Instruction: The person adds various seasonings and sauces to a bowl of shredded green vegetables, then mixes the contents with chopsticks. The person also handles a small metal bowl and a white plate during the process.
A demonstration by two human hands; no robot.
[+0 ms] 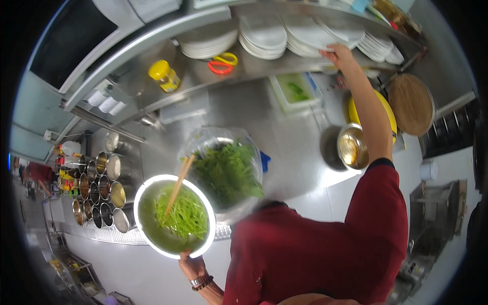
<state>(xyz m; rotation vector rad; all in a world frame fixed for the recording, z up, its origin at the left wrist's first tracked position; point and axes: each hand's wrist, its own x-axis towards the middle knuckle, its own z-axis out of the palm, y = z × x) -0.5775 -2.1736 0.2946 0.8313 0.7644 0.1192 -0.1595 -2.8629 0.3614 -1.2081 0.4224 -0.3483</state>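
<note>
My left hand [191,265] grips the rim of a metal mixing bowl [146,236], thumb over the edge. Shredded light green vegetable [187,217] lies in that bowl, with a pair of wooden chopsticks [179,183] standing slanted in it. My right hand [338,55] reaches up to the shelf, its fingers at the edge of a white plate [309,32] in a stack; whether they grip it is not clear. Between my arms, leafy greens [225,171] fill a large container lined with clear plastic [249,137].
On the shelf are more white plates [263,38], scissors [221,68] with red and yellow handles, and a yellow-lidded jar [164,75]. The counter holds a plastic tub [295,93] and a metal bowl [352,146]. Seasoning pots [103,187] stand at left.
</note>
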